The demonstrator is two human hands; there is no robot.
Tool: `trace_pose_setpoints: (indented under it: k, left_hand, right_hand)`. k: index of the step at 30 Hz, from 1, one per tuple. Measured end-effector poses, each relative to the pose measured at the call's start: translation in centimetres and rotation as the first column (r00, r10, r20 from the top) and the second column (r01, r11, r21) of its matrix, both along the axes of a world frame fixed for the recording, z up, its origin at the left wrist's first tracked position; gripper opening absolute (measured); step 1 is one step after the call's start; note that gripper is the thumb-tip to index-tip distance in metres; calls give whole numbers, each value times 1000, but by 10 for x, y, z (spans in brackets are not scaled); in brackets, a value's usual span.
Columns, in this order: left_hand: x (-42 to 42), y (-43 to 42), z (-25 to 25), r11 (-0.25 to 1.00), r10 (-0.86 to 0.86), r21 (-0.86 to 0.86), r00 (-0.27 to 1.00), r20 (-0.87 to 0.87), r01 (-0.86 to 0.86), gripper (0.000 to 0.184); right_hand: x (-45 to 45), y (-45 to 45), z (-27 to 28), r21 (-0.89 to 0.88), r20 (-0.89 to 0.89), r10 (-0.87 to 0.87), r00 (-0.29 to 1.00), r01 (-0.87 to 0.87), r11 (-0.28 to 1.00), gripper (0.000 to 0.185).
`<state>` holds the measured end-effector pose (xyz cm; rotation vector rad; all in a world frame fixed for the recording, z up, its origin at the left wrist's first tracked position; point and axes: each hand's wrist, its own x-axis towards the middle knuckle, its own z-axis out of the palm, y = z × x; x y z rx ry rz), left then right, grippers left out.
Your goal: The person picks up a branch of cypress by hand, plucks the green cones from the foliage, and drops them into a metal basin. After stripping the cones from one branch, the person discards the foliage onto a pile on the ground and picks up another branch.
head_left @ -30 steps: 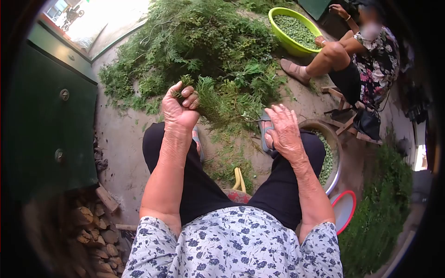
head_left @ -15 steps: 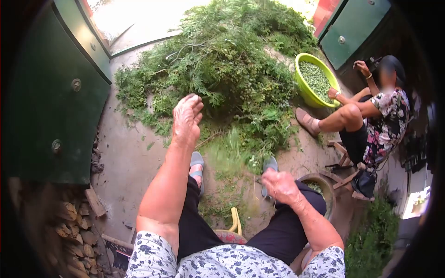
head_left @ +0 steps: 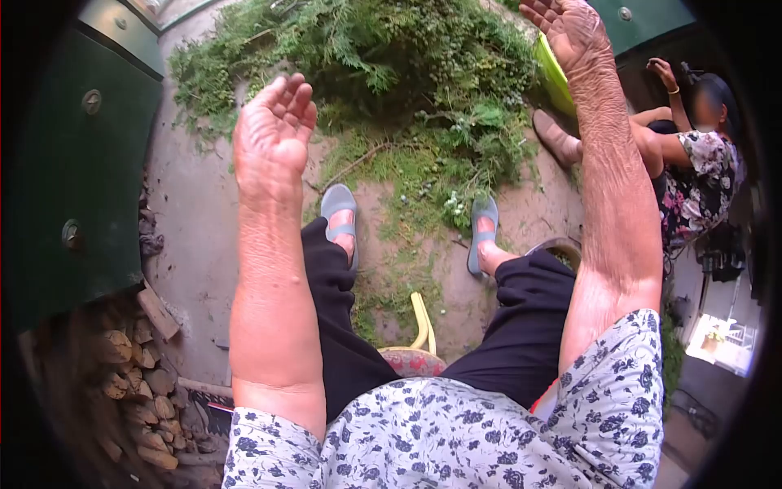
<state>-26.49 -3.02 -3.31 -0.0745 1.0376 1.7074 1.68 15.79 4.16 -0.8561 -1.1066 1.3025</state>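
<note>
My left hand (head_left: 274,134) is raised palm up over bare floor, left of a heap of green conifer branches (head_left: 350,53). Its fingers bend loosely, with nothing visible in them. My right hand (head_left: 575,37) reaches to the upper right, fingers apart and also bare. Behind that hand and wrist, a yellow-green basin (head_left: 554,77) is mostly hidden, and I cannot see its contents. Small pale green cones or berries show among the sprigs (head_left: 460,208) between my feet.
A seated co-worker (head_left: 692,175) is beside the basin at right. Split firewood (head_left: 147,391) is stacked at lower left, below a green door (head_left: 77,163). A round container's rim (head_left: 562,248) shows by my right knee. Yellow handles (head_left: 422,322) rise between my legs.
My right hand has gone from a closed grip near my right knee, by a blurred green sprig, up to the basin, and it has opened. My left hand has shifted left; the view has tilted downward.
</note>
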Motion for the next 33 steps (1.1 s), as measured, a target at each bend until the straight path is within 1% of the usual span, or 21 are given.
trace_pose_setpoints:
  k: [1, 2, 3, 5, 7, 9, 11, 12, 15, 17, 18, 19, 21, 23, 25, 26, 27, 29, 30, 31, 33]
  left_hand:
    - [0, 0, 0, 1000, -16, 15, 1000, 3, 16, 13]
    - [3, 0, 2, 999, -23, 26, 1000, 3, 23, 14]
    - [5, -1, 2, 1000, -28, 4, 1000, 11, 28, 14]
    - [8, 0, 2, 998, -61, 31, 998, -22, 62, 15]
    - [11, -1, 0, 997, -75, 27, 997, -19, 75, 16]
    - [15, 1, 1, 991, -122, 56, 992, -36, 124, 15]
    - [23, 3, 2, 990, -135, 41, 990, -35, 136, 14]
    - [27, 4, 3, 987, -153, 50, 988, -29, 154, 16]
    - [34, 5, 4, 978, -199, 63, 980, -14, 200, 18]
    - [37, 5, 3, 973, -222, 63, 975, -3, 222, 18]
    - [38, 5, 3, 970, -227, 87, 974, 13, 225, 18]
    - [38, 4, 3, 967, -232, 113, 972, 27, 227, 18]
    - [36, 0, 3, 966, -236, 111, 972, 3, 234, 19]
    - [36, -1, 3, 964, -242, 111, 970, -16, 242, 20]
    - [32, -3, 2, 963, -241, 129, 971, 5, 238, 23]
    - [31, -4, 2, 965, -237, 125, 971, 25, 232, 25]
    - [30, -5, 3, 966, -234, 121, 972, 19, 230, 25]
    - [32, -5, 6, 973, -217, 83, 976, -3, 217, 26]
    - [34, -4, 7, 975, -209, 70, 978, -15, 210, 27]
    - [34, -4, 7, 975, -209, 68, 978, -20, 210, 27]
    - [36, -3, 9, 976, -213, 38, 976, -41, 215, 27]
  right_hand:
    - [-2, -13, -13, -25, 9, -8, 1000, 8, 1000, 38]
    - [-6, -31, -32, -70, 199, 29, 980, -15, 997, 33]
    - [-8, -50, -51, -119, 377, 78, 923, -35, 992, 29]
    - [3, -82, -111, -355, 363, 113, 925, 25, 935, 26]
    - [31, -106, -178, -510, 310, 4, 951, 163, 844, 23]
    - [64, -129, -242, -647, 294, -139, 945, 305, 699, 23]
    - [84, -154, -293, -741, 214, -234, 948, 314, 594, 24]
    - [85, -164, -312, -772, 179, -214, 960, 272, 575, 24]
    - [69, -177, -341, -828, 86, -170, 982, 165, 536, 24]
    - [53, -176, -358, -837, 123, -75, 990, 144, 528, 25]
    - [41, -176, -363, -823, 239, 37, 970, 183, 537, 25]
    - [31, -175, -366, -805, 350, 147, 925, 216, 553, 25]
    - [16, -173, -382, -794, 402, 278, 872, 181, 580, 26]
    - [6, -159, -391, -733, 473, 275, 837, 200, 650, 32]
    - [-3, -141, -392, -658, 474, 141, 869, 243, 713, 39]
    - [-3, -130, -391, -673, 448, 121, 886, 246, 698, 44]
    - [-2, -120, -395, -671, 414, 114, 903, 218, 709, 48]
    - [-6, -105, -404, -640, 465, -15, 885, 347, 685, 54]
    - [-7, -100, -404, -711, 385, -31, 923, 317, 627, 58]
    - [-9, -98, -406, -713, 380, -30, 925, 313, 627, 58]
    - [-15, -96, -409, -710, 444, 63, 894, 308, 633, 59]
